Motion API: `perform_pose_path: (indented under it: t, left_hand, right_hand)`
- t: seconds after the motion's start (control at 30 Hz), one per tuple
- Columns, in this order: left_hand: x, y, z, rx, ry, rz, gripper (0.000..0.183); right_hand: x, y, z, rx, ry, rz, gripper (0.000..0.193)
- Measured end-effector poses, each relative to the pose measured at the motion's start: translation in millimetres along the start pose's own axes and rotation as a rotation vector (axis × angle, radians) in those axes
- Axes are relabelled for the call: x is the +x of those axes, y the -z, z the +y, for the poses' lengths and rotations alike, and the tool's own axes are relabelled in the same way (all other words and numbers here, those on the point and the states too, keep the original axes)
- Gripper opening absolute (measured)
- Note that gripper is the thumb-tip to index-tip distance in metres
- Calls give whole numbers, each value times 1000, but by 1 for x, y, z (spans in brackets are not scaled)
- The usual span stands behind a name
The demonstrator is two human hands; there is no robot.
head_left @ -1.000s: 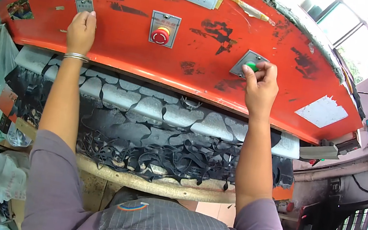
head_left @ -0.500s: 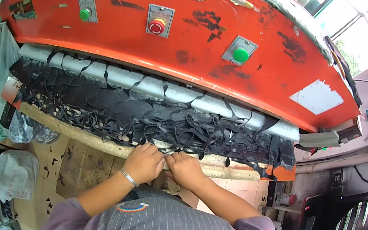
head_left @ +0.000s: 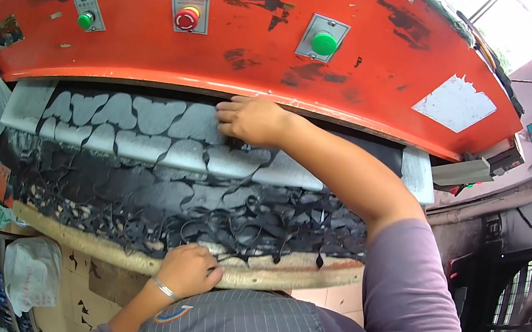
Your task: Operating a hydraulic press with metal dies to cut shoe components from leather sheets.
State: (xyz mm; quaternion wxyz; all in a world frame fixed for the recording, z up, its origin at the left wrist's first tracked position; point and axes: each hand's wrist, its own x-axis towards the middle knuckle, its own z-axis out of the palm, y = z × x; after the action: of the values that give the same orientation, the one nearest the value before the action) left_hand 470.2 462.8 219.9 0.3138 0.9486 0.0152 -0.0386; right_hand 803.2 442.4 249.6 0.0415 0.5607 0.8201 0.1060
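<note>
My right hand reaches far over the white board, under the front of the red machine. Its fingers are curled down, and a small dark thing shows beneath the palm, too hidden to name. A thin black web of cut sheet lies on the board, with white rounded gaps in it. My left hand stays close to me at the pale wooden rail, its fingers bent over the edge by the black scraps. What those fingers hold, if anything, is hidden.
Two green buttons and a red stop button sit on the machine's front. A dark ledge strewn with tangled scraps lies between board and rail. A white plastic bag stands at lower left; a barred window is at right.
My right hand has left the rail and reached forward over the board; my left hand stays at the rail. More of the white board and its black web now shows, and the view has shifted.
</note>
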Motion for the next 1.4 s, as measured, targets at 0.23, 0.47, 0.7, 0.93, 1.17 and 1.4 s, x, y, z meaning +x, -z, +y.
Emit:
perform_pose_path:
  t: [0.23,0.47,0.7,0.93,1.17,1.4]
  left_hand:
    - [115,56,-15,-240,-147,419,8]
    - [215,21,-32,-132,-62,492,66]
    - [240,-19,-40,-50,21,488,73]
    - [241,-25,-34,-112,48,560,57]
    - [237,-17,-40,-92,-39,580,52]
    - [218,27,-71,-337,165,556,53]
  right_hand:
    - [-1,-17,51,102,312,129,17]
    - [-94,16,44,290,-1006,-276,34]
    - [-162,-26,-15,840,-1303,354,59]
    - [-205,-53,-41,495,-979,398,59]
    - [-196,-55,-43,432,-951,440,60]
    - [-189,-11,-61,338,-1166,273,77]
